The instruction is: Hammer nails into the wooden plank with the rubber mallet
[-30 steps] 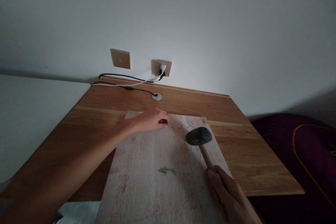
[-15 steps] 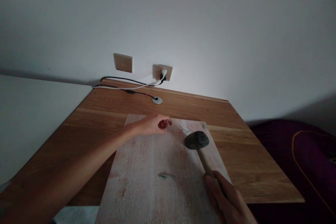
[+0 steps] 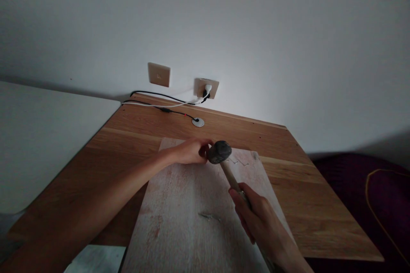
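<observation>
My right hand (image 3: 258, 217) is wrapped round the wooden handle of a hammer (image 3: 224, 160). Its dark head hangs over the far end of a pale, worn wooden board (image 3: 188, 222). My left hand (image 3: 192, 150) rests on that far end, its fingers pinched together right beside the hammer head. What the fingers pinch is too small to make out. A row of small nails or marks (image 3: 241, 163) shows on the board to the right of the head.
The board lies on a wooden table (image 3: 304, 187) set against a white wall. Two wall plates (image 3: 159, 74) sit above the far edge, with a white plug and cables (image 3: 166, 103) running to a round grommet (image 3: 197, 122). A dark purple seat (image 3: 368, 196) is to the right.
My right hand has moved forward and left, bringing the hammer head from the board's right side up against my left hand's fingers. The left hand has stayed in place.
</observation>
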`<state>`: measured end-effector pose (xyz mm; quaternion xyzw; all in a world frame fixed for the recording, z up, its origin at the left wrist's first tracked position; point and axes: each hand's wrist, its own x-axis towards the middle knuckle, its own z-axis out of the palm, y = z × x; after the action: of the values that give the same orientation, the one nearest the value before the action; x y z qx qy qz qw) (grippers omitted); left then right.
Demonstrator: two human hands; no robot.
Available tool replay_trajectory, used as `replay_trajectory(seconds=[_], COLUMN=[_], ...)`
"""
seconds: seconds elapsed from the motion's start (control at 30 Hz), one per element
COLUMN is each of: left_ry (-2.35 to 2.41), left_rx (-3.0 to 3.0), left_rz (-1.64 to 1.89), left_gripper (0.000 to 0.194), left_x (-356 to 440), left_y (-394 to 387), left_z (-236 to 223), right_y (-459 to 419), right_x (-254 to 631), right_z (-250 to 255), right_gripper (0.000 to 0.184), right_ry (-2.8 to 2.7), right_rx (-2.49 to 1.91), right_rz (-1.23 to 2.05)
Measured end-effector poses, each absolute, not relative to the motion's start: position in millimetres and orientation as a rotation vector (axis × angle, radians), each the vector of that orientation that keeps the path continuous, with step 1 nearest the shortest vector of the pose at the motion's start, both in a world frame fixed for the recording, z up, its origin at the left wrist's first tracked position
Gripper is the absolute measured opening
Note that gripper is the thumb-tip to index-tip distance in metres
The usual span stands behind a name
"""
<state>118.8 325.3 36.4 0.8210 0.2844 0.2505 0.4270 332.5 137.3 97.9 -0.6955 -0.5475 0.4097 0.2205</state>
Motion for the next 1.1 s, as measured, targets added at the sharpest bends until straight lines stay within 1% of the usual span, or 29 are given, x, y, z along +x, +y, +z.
replay_trajectory(seconds=[0.07,0.13,0.4,0.57,0.77,0.97,1.1], left_ry=[0.710,0.696,0.644,0.627,0.701,0.710,0.708], left_rx=[2.057,2.059,1.965,1.964,2.007,2.022,2.028], left_rz=[0.628,0.632,0.631,0.653,0.658,0.638,0.626], left_gripper=[0.047,0.046,0.037,0.026,0.038,0.041,0.039], left_x=[119.1,119.1,117.4,117.0,118.3,118.0,118.7], left_y=[325.3,325.4,327.1,327.4,326.2,325.9,327.3], left_z=[36.6,36.5,32.8,30.6,34.5,37.2,35.6], right_y=[138.5,137.9,136.2,134.8,136.0,135.5,136.5], right_x=[331.5,331.8,335.2,335.4,334.6,334.9,336.7], right_z=[97.0,96.8,100.3,104.3,101.0,97.6,95.9], right_gripper=[0.043,0.042,0.045,0.045,0.040,0.040,0.042], right_ry=[-1.522,-1.523,-1.455,-1.482,-1.583,-1.558,-1.550], right_rx=[-1.917,-1.909,-1.868,-1.837,-1.912,-1.927,-1.930], right_rz=[1.135,1.143,1.138,1.136,1.078,1.115,1.125])
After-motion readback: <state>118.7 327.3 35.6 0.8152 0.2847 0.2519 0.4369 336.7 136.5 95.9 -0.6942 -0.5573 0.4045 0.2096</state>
